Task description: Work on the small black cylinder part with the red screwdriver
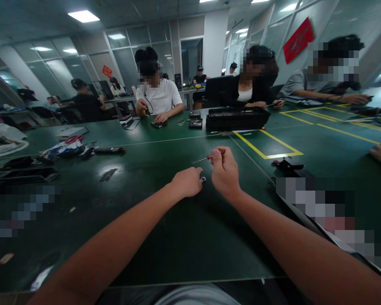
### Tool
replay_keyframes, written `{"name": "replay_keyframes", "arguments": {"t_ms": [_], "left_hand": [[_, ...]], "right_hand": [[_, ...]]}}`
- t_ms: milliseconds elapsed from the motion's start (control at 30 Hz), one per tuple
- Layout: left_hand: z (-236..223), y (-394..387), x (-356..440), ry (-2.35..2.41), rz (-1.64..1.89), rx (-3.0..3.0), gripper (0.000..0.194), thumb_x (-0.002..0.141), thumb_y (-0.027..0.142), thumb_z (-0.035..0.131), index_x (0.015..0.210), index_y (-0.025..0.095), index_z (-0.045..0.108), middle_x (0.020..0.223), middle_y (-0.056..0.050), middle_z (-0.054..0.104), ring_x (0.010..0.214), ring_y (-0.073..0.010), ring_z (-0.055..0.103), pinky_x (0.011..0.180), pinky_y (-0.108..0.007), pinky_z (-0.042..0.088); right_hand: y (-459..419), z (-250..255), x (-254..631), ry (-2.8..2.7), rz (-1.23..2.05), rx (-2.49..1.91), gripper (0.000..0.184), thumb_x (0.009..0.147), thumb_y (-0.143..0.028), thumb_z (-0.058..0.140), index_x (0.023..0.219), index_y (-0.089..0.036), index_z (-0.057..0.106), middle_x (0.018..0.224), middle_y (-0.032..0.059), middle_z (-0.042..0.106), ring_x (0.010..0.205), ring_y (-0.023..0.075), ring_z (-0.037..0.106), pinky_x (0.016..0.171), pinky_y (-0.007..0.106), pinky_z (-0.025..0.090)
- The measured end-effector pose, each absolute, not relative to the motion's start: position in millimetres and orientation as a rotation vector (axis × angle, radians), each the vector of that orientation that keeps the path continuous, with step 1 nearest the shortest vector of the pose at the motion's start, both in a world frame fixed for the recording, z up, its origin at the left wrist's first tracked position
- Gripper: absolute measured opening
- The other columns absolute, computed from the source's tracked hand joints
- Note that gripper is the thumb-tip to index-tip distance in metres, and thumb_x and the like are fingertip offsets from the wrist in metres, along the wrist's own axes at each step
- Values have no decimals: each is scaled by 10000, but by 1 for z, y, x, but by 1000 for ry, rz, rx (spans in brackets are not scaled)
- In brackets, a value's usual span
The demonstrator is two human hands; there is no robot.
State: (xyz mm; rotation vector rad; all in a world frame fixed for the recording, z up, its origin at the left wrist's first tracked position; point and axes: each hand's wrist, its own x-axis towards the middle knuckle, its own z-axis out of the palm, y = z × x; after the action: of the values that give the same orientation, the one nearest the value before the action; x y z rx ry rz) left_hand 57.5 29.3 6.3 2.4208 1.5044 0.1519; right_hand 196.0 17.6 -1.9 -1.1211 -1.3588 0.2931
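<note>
Nearest: bare left forearm [120, 228] and right forearm [273, 224], above smooth green worktop [190, 250]. Right hand [225, 171] grasps slim screwdriver [208, 157]: straight metal shaft, red collar. Small shiny part [203, 179] on the near side of screwdriver, at left hand [187, 182]; pinched or merely touched, cannot tell. Judged technique: steady the part, fingertips clear of the tip.

Dim, cool light from ceiling panels [84, 16] leaves glare on the green table [139, 245]; the edges look stretched, and square pixel blocks hide patches.
</note>
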Motion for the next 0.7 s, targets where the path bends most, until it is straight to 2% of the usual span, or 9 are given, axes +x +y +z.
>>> {"name": "replay_keyframes", "arguments": {"t_ms": [133, 333, 567, 633, 700], "left_hand": [[5, 35, 64, 1504, 33, 2546, 367, 910, 406, 623, 1212, 200, 653, 1121, -148, 708, 1004, -332, 684, 809, -407, 538], [-1, 39, 61, 1445, 88, 2577, 235, 920, 360, 601, 1054, 195, 701, 1035, -132, 727, 943, -317, 690, 765, -391, 531], [8, 33, 26, 1404, 432, 2217, 224, 859, 352, 641, 997, 186, 698, 956, -89, 725, 821, -224, 663, 709, -332, 499], [14, 30, 6, 1386, 561, 1946, 235, 834, 326, 636, 1009, 175, 679, 911, -72, 707, 693, -167, 609, 610, -287, 463], [22, 25, -21, 1328, 691, 1593, 313, 830, 318, 615, 1104, 173, 656, 856, -42, 674, 561, -111, 509, 492, -238, 354]], "right_hand": [[17, -1, 195, -1360, 311, -1113, 202, 1019, -384, 412, 963, -239, 541, 809, 19, 639, 722, 181, 594, 689, 345, 448], [16, -1, 194, -1363, 327, -1112, 204, 1015, -389, 429, 961, -234, 550, 794, 17, 647, 698, 176, 588, 668, 336, 440], [14, -2, 194, -1378, 332, -1109, 213, 1027, -395, 416, 967, -239, 548, 810, 14, 653, 696, 170, 585, 663, 330, 439], [14, -2, 194, -1376, 353, -1113, 218, 1026, -399, 416, 967, -238, 550, 800, 12, 650, 689, 170, 582, 657, 329, 439], [13, -1, 194, -1382, 371, -1116, 221, 1025, -399, 418, 969, -236, 555, 794, 13, 649, 689, 171, 581, 652, 328, 439]]}}
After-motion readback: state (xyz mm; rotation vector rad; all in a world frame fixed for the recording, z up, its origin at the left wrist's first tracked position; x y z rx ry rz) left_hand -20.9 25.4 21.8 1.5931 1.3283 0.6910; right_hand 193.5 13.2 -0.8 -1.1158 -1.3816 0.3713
